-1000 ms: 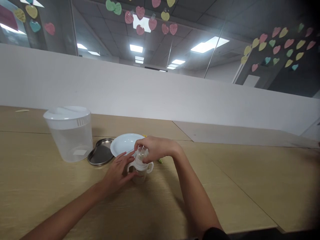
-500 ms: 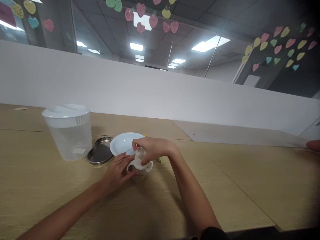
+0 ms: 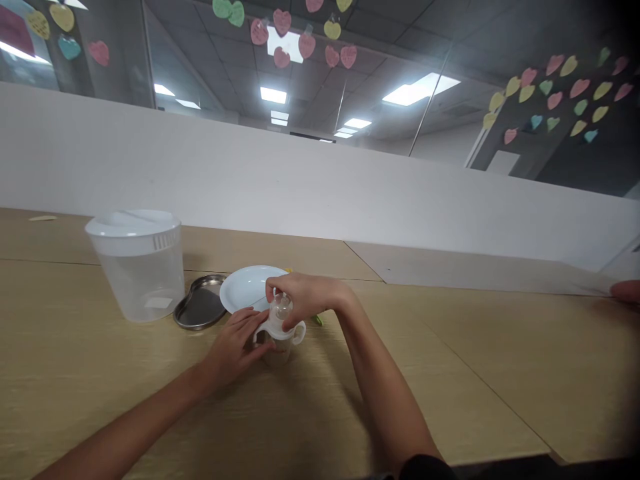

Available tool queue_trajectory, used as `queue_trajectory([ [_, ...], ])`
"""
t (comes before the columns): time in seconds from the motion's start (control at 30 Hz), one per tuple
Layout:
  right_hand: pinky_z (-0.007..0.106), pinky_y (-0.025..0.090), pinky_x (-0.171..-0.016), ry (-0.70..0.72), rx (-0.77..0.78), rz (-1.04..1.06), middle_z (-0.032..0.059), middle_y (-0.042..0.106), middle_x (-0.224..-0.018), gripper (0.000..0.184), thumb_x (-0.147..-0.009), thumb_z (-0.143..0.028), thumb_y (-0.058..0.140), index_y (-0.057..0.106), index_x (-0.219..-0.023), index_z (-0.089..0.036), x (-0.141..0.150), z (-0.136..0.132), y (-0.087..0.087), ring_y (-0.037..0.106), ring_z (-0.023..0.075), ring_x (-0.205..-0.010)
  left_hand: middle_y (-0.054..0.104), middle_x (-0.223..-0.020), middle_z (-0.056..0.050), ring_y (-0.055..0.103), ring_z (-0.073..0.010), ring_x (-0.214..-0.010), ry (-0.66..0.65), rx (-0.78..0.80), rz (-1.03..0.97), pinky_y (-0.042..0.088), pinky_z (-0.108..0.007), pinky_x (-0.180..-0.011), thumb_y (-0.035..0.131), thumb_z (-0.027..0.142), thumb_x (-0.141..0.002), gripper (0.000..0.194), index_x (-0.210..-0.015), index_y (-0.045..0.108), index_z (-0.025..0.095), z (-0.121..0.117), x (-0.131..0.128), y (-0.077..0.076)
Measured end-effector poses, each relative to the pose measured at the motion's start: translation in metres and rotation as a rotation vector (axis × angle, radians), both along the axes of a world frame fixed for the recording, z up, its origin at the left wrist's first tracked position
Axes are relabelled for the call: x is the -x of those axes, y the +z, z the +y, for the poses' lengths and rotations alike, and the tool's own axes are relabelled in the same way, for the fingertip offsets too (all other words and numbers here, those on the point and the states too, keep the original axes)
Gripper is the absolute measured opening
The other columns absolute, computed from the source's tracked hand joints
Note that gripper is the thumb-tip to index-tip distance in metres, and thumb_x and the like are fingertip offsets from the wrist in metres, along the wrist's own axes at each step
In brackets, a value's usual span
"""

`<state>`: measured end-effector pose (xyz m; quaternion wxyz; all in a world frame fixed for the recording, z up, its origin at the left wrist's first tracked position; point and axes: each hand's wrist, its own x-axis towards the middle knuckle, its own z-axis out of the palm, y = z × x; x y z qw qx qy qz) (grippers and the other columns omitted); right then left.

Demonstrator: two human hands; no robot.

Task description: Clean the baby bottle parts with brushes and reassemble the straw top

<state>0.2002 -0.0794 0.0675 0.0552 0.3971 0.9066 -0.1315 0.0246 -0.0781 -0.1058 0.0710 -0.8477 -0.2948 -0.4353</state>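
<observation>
A small clear bottle with white side handles (image 3: 278, 341) stands on the wooden table (image 3: 450, 400). My right hand (image 3: 303, 298) is closed from above on the clear cap (image 3: 280, 308) at the bottle's top. My left hand (image 3: 235, 347) wraps the bottle's left side and holds it upright. Just behind the bottle lies a white plate (image 3: 245, 288).
A large clear lidded container (image 3: 137, 263) stands at the left, with a kidney-shaped metal tray (image 3: 200, 310) beside it. A white partition wall (image 3: 320, 187) runs along the table's far edge. Another person's fingertip (image 3: 627, 291) shows at the right border.
My right hand has shifted slightly on the cap and pressed it lower onto the bottle. The left hand has stayed on the bottle. A fingertip has appeared at the right edge.
</observation>
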Motion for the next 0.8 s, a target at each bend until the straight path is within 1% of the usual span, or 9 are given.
queue_trajectory([
  [0.17,0.02,0.033,-0.056,-0.021,0.012,0.002,0.0002,0.055,-0.091,0.045,-0.059,-0.026,0.072,0.05,-0.099,-0.021,0.0,0.001,0.0,0.05,0.0152,-0.08,0.06,-0.114,-0.01,0.054,-0.0225,-0.106,0.002,0.019,-0.003,0.047,-0.037,-0.089,0.05,0.045,-0.086,0.05,-0.128,0.043,0.019,0.0,0.001,-0.001],
  [0.47,0.02,0.034,-0.056,-0.05,0.054,-0.005,-0.0007,0.054,-0.087,0.045,-0.059,-0.028,0.073,0.051,-0.098,-0.021,0.001,-0.002,0.006,0.05,0.0146,-0.078,0.06,-0.112,-0.01,0.055,-0.0222,-0.103,-0.006,0.016,-0.013,0.048,-0.037,-0.086,0.047,0.045,-0.087,0.049,-0.129,0.042,0.021,-0.002,0.0,0.001],
  [0.63,0.021,0.035,-0.055,-0.04,0.047,0.0,0.0,0.055,-0.09,0.049,-0.059,-0.035,0.074,0.05,-0.1,-0.022,0.001,0.002,0.002,0.051,0.0158,-0.079,0.06,-0.113,-0.01,0.055,-0.0231,-0.104,-0.012,0.035,-0.008,0.048,-0.038,-0.086,0.048,0.046,-0.086,0.049,-0.128,0.044,0.021,0.0,0.001,0.001],
  [0.7,0.022,0.037,-0.058,-0.053,0.057,0.036,0.0007,0.057,-0.094,0.051,-0.058,-0.039,0.075,0.052,-0.1,-0.022,-0.003,0.003,0.002,0.053,0.0166,-0.081,0.06,-0.113,-0.01,0.055,-0.0234,-0.104,-0.009,0.051,-0.01,0.048,-0.038,-0.086,0.048,0.047,-0.086,0.05,-0.128,0.044,0.02,0.001,0.002,0.001],
  [0.8,0.024,0.041,-0.067,-0.098,0.054,0.178,0.0031,0.058,-0.102,0.054,-0.06,-0.047,0.074,0.054,-0.103,-0.022,-0.013,0.002,0.007,0.055,0.0172,-0.087,0.06,-0.114,-0.01,0.055,-0.0235,-0.105,-0.01,0.105,-0.007,0.048,-0.039,-0.087,0.049,0.049,-0.084,0.051,-0.127,0.045,0.021,0.002,0.003,0.002],
])
